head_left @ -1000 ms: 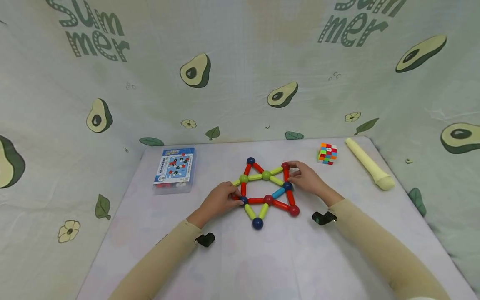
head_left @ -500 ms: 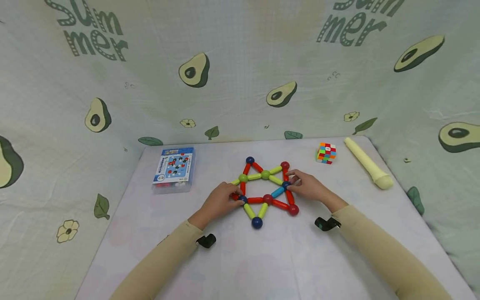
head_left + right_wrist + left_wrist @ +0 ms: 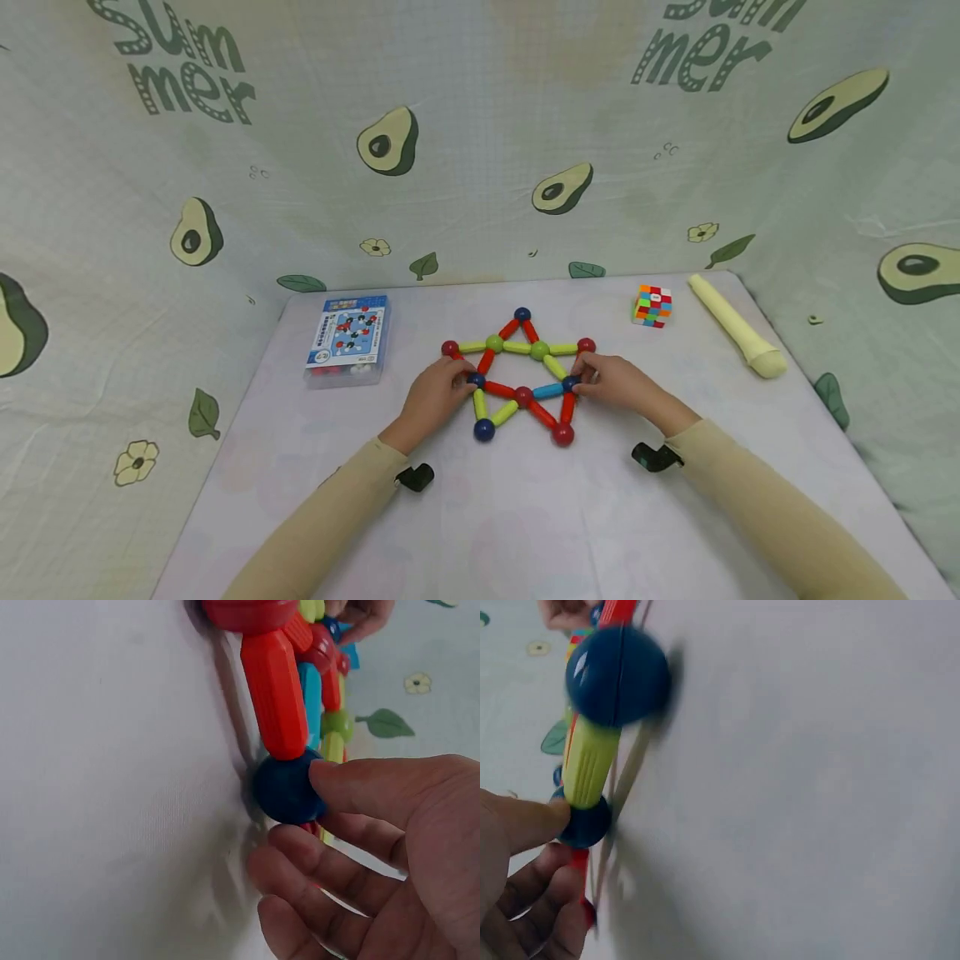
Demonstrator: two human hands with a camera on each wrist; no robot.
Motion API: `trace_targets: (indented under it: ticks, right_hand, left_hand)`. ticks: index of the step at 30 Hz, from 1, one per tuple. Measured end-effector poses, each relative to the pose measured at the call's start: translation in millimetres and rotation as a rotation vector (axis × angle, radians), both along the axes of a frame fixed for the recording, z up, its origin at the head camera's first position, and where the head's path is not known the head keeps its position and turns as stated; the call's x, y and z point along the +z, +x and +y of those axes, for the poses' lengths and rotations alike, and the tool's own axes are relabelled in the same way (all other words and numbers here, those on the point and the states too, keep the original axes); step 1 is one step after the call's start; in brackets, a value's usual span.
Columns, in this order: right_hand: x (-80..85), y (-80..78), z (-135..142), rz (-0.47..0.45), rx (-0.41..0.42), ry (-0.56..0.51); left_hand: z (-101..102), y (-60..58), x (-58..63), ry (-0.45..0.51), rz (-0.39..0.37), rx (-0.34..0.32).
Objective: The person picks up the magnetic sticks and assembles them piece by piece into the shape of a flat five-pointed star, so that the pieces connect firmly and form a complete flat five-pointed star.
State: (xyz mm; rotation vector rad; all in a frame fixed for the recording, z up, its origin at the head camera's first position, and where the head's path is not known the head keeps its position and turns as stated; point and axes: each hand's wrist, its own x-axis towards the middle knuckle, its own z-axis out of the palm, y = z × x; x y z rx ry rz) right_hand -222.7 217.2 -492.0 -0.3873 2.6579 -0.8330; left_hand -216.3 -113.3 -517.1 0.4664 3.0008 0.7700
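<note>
A six-pointed star of magnetic rods and balls [image 3: 500,389] lies flat on the table, with red, yellow-green and light blue rods joined by red, green and dark blue balls. My left hand [image 3: 435,392] pinches the dark blue ball [image 3: 586,825] at the star's left inner corner between thumb and fingers. At the opposite corner, my right hand [image 3: 617,382] holds another dark blue ball [image 3: 289,787] by its thumb and index finger, the other fingers loosely curled below. Nearest me are the star's blue tip ball [image 3: 484,430] and red tip ball [image 3: 562,434].
At the back left lies a clear plastic box [image 3: 348,342] with a blue printed cover. A puzzle cube [image 3: 652,306] stands at the back right, beside a pale yellow club-shaped object [image 3: 737,327]. A printed cloth [image 3: 480,208] hangs behind the table.
My right hand has gone from the upper right red ball to the blue ball below it. The star has turned clockwise: its far tip went right, its near tips left. My left hand shifted slightly.
</note>
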Motion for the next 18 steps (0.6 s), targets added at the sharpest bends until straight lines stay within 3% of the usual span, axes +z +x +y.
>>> trace_targets:
  ticks: [5, 9, 14, 18]
  right_hand:
    - [7.7, 15.1, -13, 0.032, 0.103, 0.073]
    - [12.8, 19.7, -18, 0.049, 0.146, 0.075]
    - [15.8, 10.7, -11, 0.107, 0.059, 0.016]
    - [10.0, 2.6, -1, 0.115, -0.013, 0.008]
  left_hand:
    - [2, -5.7, -2.0, 0.121, -0.098, 0.096]
    - [5, -2.1, -3.9, 0.15, -0.192, 0.071]
    - [7, 4.7, -6.1, 0.051, -0.206, 0.002]
    - [3, 7.5, -6.8, -0.002, -0.17, 0.011]
